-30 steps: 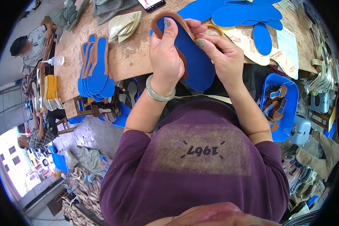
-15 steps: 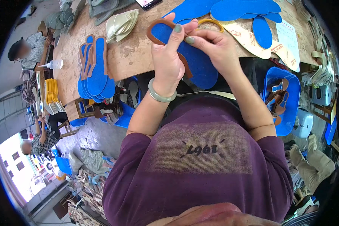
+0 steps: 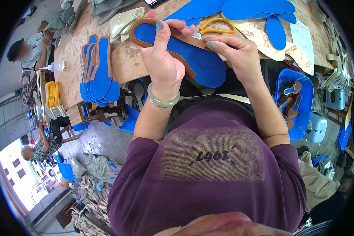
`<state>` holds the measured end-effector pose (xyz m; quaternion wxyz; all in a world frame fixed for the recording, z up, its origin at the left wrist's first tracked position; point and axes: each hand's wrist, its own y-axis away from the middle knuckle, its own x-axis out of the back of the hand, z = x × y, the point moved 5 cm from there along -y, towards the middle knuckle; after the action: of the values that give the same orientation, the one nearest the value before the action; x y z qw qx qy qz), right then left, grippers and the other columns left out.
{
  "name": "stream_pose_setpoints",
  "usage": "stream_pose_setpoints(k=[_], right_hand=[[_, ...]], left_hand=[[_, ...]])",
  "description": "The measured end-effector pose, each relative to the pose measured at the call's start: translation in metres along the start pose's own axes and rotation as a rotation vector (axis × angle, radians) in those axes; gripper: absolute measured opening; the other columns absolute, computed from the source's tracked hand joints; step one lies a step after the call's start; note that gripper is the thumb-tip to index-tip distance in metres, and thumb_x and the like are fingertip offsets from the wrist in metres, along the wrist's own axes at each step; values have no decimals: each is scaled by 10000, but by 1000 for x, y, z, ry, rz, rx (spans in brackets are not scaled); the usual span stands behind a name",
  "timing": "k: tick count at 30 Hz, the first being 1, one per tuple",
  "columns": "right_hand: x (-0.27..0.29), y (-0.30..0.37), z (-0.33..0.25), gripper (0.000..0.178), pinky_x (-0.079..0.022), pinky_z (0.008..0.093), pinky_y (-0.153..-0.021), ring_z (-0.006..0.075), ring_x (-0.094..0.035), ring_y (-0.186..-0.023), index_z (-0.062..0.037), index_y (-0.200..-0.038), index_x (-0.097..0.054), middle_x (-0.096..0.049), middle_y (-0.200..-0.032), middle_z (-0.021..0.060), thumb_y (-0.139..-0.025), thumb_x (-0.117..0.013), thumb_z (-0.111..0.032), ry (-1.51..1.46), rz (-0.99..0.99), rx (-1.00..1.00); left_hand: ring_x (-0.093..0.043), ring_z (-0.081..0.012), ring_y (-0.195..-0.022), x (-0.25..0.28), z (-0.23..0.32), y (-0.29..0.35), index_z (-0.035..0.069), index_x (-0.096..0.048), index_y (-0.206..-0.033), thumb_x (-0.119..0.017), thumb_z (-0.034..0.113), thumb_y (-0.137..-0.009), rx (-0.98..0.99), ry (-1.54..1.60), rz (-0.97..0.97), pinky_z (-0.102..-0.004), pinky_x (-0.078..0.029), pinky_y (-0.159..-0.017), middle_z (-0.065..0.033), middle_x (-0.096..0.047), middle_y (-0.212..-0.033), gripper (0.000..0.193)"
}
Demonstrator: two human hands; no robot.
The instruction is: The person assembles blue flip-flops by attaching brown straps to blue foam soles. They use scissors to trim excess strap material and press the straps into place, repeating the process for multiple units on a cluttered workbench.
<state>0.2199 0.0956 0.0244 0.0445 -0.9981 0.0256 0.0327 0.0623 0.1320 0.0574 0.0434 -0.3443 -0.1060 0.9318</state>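
Note:
A blue insole (image 3: 209, 70) with a brown edging strip (image 3: 136, 34) around its heel end is held up in front of me, over the table's near edge. My left hand (image 3: 163, 65) is closed on the heel end, its thumb across the blue face. Thumb and fingers of my right hand (image 3: 242, 57) pinch the far edge, where the brown strip ends. Along the near edge, the strip's other end stops partway down the insole. Just beyond my right hand lies a yellow loop-shaped handle (image 3: 218, 23); its other parts are hidden.
Edged blue insoles (image 3: 102, 74) overlap at the table's left edge, near a white squeeze bottle (image 3: 58, 66). Cream pieces (image 3: 124, 23) and plain blue insoles (image 3: 251, 10) lie farther back. A blue bin (image 3: 303, 129) with brown sandal parts stands right. Another person (image 3: 34, 51) sits far left.
My left hand has moved left with the insole's heel end, and the insole lies more slantwise. My right hand has shifted right and slightly down, and more of the far edge shows between the hands.

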Motion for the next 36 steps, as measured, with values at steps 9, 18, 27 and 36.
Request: stream_pose_setpoints(k=[9, 18, 27, 36], right_hand=[[-4, 1, 2, 187, -485, 213, -682, 59, -606, -745, -27, -924, -722, -692, -798, 12, -838, -698, -191, 100, -33, -10], [-6, -12, 7, 201, -492, 224, -670, 72, -611, -739, -18, -960, -705, -688, -839, 13, -857, -675, -188, 102, -64, 4], [5, -12, 24, 256, -485, 193, -723, 60, -609, -797, -13, -1032, -699, -690, -898, 20, -861, -683, -204, -129, -46, -91], [0, -8, 17, 214, -478, 199, -681, 37, -593, -748, -39, -979, -715, -687, -806, -11, -848, -691, -206, 139, -56, -21]], left_hand=[[-575, -191, -716, 1, -1, 0, 38, -335, -1315, -510, 177, -970, -3, -9, -11, -441, -529, -764, -142, -603, -840, 411], [-607, -205, -889, -7, -22, 12, 18, -466, -1224, -550, 168, -952, 161, -19, 69, -340, -500, -831, -138, -627, -967, 323], [-615, -175, -868, 16, -36, 13, -7, -605, -952, -590, 159, -929, 216, -86, 11, -312, -498, -810, -109, -638, -927, 169], [-631, -185, -853, 12, -26, 17, -20, -604, -971, -613, 162, -916, 190, -128, 35, -326, -503, -814, -114, -652, -884, 191]])
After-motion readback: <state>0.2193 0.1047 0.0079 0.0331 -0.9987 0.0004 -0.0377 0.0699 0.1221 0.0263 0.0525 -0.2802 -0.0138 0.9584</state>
